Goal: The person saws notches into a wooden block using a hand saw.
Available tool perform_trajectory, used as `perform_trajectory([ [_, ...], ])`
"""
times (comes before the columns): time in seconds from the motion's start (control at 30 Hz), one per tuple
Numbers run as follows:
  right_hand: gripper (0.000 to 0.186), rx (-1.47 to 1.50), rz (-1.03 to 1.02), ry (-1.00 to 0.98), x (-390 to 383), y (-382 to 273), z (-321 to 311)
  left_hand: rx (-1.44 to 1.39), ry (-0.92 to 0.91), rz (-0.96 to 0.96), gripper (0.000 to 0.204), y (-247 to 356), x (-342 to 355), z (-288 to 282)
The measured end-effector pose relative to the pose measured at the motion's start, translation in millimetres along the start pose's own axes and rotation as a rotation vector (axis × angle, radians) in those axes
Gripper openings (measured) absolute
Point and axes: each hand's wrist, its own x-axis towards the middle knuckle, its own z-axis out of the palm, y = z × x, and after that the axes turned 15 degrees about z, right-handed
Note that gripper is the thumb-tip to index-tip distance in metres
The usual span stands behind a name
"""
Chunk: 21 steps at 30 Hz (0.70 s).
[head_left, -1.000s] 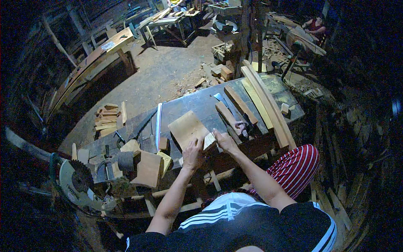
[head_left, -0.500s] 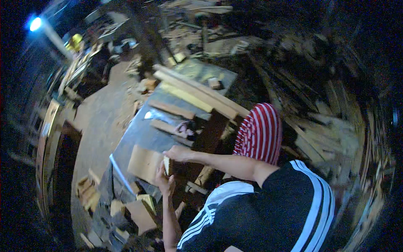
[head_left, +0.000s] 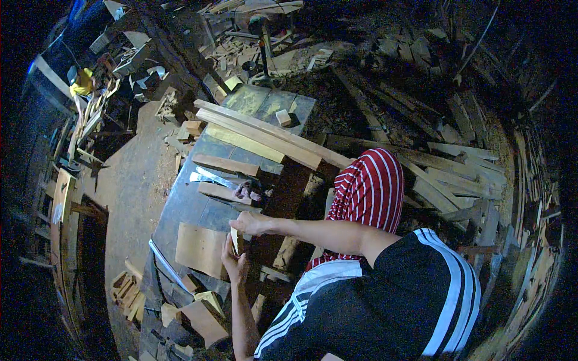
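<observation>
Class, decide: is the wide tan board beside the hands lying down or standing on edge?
Lying down: its broad face is turned upward over the gray bench, beside the left hand.

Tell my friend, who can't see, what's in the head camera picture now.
A person's left hand and right hand hold a small pale wood piece at a grey workbench, beside a wide wooden board. Longer planks lie farther along the bench.

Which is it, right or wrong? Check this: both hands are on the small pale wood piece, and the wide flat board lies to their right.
Wrong on one point: the head view shows the left hand and right hand on the small pale wood piece, but the wide flat board lies to their left.
</observation>
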Motion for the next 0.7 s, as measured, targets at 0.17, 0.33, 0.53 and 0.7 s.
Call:
perform_trajectory([
  [0.17,0.066,0.051,0.020,0.042,16,-1,13,-0.158,0.087,-0.013,0.068,0,1,4],
  [0.33,0.071,0.096,0.169,-0.008,43,7,29,0.164,0.105,0.177,0.069,13,13,-12],
  [0.53,0.028,-0.320,-0.131,0.711,55,45,27,0.751,-0.020,0.051,0.067,23,40,-38],
  [0.7,0.044,-0.521,-0.133,0.563,38,65,21,0.940,-0.134,-0.064,0.065,6,44,-42],
])
